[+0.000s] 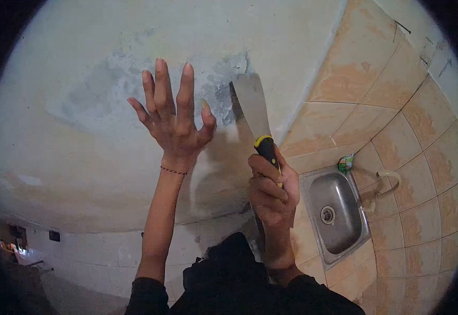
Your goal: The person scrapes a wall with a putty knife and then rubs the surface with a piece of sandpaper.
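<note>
My right hand (273, 186) is wrapped round the black and yellow handle of a putty knife (253, 105). Its wide metal blade points up, and the tip overlaps the right edge of a grey, peeling patch (224, 100) on the pale wall. Fingers spread, my left hand (175, 118) is raised in front of the wall, over the middle of the bare patch, holding nothing. A thin dark cord bracelet (173, 170) circles the left wrist.
To the right is a steel sink (313, 220) set in a tiled counter, with a tap (389, 184) on the tiled wall (418, 210). A small green packet (345, 163) stands at the sink's back corner. White tiles (98, 254) line the lower left.
</note>
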`<action>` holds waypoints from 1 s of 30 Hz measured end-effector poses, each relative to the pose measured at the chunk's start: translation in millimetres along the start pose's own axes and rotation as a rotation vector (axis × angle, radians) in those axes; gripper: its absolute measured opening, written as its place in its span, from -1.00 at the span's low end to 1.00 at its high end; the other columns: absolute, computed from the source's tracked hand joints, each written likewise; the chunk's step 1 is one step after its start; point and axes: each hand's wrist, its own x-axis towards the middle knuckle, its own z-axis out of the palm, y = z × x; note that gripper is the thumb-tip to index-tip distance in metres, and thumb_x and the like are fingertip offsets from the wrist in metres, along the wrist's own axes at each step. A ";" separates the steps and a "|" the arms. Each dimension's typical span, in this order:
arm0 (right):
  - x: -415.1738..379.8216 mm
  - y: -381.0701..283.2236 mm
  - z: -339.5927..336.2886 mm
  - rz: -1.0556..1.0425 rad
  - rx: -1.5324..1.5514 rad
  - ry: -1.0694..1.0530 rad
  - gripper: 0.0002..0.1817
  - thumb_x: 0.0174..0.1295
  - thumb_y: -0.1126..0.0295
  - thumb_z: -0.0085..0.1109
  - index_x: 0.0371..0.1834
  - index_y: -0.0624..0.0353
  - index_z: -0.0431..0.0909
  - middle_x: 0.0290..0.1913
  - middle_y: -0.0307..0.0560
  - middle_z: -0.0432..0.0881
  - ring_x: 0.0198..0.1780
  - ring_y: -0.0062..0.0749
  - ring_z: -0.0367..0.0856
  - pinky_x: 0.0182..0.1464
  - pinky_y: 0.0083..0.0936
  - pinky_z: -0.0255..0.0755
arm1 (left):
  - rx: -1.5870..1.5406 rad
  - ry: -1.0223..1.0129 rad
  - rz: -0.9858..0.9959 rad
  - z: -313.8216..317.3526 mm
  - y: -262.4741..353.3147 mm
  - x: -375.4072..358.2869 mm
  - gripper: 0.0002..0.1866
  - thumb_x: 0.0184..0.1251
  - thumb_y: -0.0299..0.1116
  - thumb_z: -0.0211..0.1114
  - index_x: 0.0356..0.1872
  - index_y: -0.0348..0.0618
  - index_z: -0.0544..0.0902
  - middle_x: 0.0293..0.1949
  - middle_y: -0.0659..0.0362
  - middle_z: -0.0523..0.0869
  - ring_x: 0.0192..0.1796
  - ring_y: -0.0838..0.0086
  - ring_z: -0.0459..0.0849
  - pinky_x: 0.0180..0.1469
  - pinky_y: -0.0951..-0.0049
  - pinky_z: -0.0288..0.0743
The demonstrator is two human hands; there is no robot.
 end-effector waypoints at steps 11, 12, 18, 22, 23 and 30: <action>-7.3 0.9 0.5 -0.011 0.021 0.039 -0.62 0.63 0.18 -0.40 -0.05 0.34 0.25 -0.43 -0.14 0.24 -0.76 -0.68 0.24 -0.90 -0.78 0.25 | -0.005 0.032 0.001 1.2 2.6 1.9 -0.35 0.29 0.00 0.00 0.45 0.21 0.44 0.53 0.05 0.30 0.61 0.17 0.10 0.62 -0.01 -0.56; -6.7 2.0 1.1 -0.019 0.026 0.050 -0.63 0.63 0.19 -0.39 -0.06 0.34 0.25 -0.43 -0.14 0.24 -0.76 -0.68 0.24 -0.90 -0.78 0.24 | -0.011 0.031 0.003 1.6 2.6 2.2 -0.35 0.29 0.00 0.00 0.45 0.21 0.43 0.53 0.06 0.30 0.61 0.17 0.10 0.63 0.00 -0.56; -3.6 0.7 3.0 0.013 0.032 0.036 -0.64 0.63 0.18 -0.39 -0.09 0.32 0.22 -0.43 -0.15 0.22 -0.75 -0.68 0.23 -0.92 -0.79 0.20 | 0.006 0.025 -0.001 0.2 3.6 1.5 -0.35 0.30 0.00 0.00 0.46 0.22 0.42 0.54 0.07 0.29 0.61 0.20 0.11 0.63 0.01 -0.54; -7.2 -0.2 6.9 -0.008 0.017 0.067 -0.64 0.63 0.19 -0.40 -0.11 0.32 0.21 -0.43 -0.13 0.22 -0.75 -0.66 0.24 -0.91 -0.78 0.21 | 0.001 0.030 0.004 1.1 2.0 2.4 -0.35 0.30 0.00 0.00 0.46 0.22 0.42 0.54 0.08 0.29 0.61 0.20 0.11 0.63 0.01 -0.54; -5.4 2.1 7.9 -0.008 0.014 0.057 -0.64 0.63 0.19 -0.40 -0.11 0.33 0.21 -0.42 -0.13 0.22 -0.75 -0.66 0.24 -0.91 -0.78 0.21 | 0.000 0.031 0.004 1.3 1.8 1.5 -0.35 0.30 0.00 0.00 0.45 0.22 0.42 0.54 0.08 0.29 0.61 0.21 0.11 0.63 0.01 -0.54; -3.5 2.2 4.8 -0.023 -0.001 0.017 -0.64 0.63 0.18 -0.41 -0.08 0.32 0.21 -0.41 -0.12 0.23 -0.75 -0.67 0.23 -0.90 -0.78 0.18 | 0.001 0.025 -0.002 1.1 1.4 2.2 -0.36 0.29 -0.02 0.01 0.45 0.21 0.43 0.53 0.08 0.30 0.61 0.20 0.10 0.63 0.01 -0.53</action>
